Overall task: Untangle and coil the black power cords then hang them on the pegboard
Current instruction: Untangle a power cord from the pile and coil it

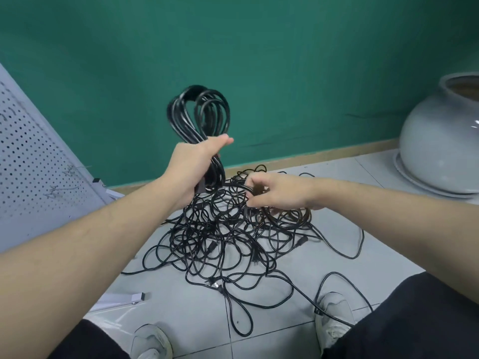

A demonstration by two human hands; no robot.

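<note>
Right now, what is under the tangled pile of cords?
Pale floor tiles show around and through the tangled pile. The right hand pinches a strand on top; the left hand holds a coiled cord. Anything beneath the dense middle is hidden.

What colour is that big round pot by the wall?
The pot is pale grey-white and glossy, seen best in the head view, at right.

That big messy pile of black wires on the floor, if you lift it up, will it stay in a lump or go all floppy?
Probably floppy: the tangled pile lies in loose, drooping loops on the tiled floor. It would likely come up as one clump, since the strands cross through each other. The coil in the left hand holds rounded loops, so the cord seems a bit springy.
</note>
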